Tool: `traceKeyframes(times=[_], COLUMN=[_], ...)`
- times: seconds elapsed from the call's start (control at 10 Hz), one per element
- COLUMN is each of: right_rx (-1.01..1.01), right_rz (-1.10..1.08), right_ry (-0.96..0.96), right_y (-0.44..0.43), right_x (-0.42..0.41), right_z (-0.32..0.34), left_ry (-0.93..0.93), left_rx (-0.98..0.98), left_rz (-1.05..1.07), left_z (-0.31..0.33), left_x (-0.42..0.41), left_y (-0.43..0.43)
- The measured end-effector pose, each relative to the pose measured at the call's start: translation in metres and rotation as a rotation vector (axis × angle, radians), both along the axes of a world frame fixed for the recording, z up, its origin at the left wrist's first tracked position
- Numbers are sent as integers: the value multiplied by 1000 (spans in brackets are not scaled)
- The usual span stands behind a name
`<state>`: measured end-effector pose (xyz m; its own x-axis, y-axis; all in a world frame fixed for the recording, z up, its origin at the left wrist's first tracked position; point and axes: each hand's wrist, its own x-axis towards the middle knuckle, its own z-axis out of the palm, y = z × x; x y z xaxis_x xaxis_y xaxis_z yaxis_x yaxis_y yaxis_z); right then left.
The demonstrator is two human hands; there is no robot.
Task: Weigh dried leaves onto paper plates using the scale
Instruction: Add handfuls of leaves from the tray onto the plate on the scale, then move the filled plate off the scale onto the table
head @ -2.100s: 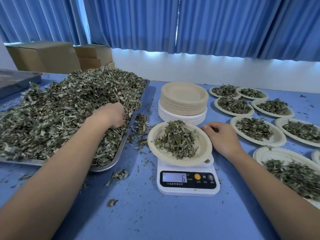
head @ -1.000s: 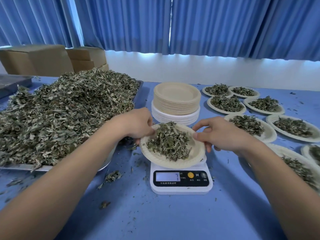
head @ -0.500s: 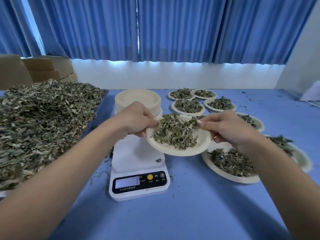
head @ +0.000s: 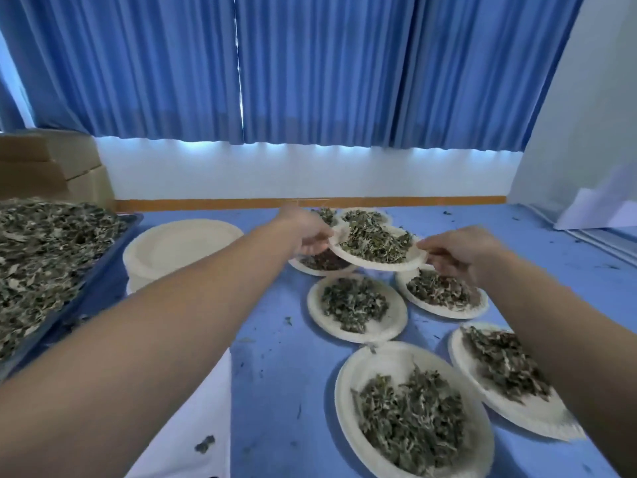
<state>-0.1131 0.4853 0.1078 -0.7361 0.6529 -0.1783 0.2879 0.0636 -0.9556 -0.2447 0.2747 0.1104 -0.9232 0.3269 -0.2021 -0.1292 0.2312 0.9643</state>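
Observation:
Both my hands hold one paper plate of dried leaves (head: 377, 260) in the air above the far filled plates. My left hand (head: 303, 232) pinches its left rim and my right hand (head: 462, 251) pinches its right rim. The white scale (head: 193, 426) lies low at the left, mostly hidden under my left forearm, its display out of sight. A big heap of dried leaves (head: 44, 257) fills a metal tray (head: 69, 305) at the far left.
Several filled plates lie on the blue table, the nearest (head: 410, 408) at bottom right. A stack of empty plates (head: 179, 250) stands beside the tray. Cardboard boxes (head: 58, 167) sit at the back left. Leaf crumbs litter the table.
The plate has been lifted off the scale by both hands and carried right and away, over the far filled plates. My view has swung to the right.

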Motion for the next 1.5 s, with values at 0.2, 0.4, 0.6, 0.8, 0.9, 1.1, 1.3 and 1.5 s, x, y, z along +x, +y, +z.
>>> traceKeyframes(times=[0.2,0.4,0.6,0.8,0.9,1.1,1.3,1.5], right_rx=[103,225,385,706,807,885,875,956], right_rz=[-42,-50,-18,-46,18,73,51,166], right_ry=[7,-18,-122,-149,-219,-233,-182,-57], right_y=[52,85,99,97,98,95,83,24], right_x=[-111,-202,-256,-268,-276,-275,-253,-214], right_z=[6,-8,-38,-52,-56,-52,-29,5], left_ry=[69,118,201,358,316,267,359,442], left_rx=[-81,-192,-342,-344,-388,-489,-454,-555], left_rz=[56,124,141,125,105,157,221,191], left_z=[18,0,-28,-50,-49,-47,-20,19], left_x=[-85,-160,-203,-223,-227,-221,-201,-158], left_y=[49,84,109,117,121,121,93,22])
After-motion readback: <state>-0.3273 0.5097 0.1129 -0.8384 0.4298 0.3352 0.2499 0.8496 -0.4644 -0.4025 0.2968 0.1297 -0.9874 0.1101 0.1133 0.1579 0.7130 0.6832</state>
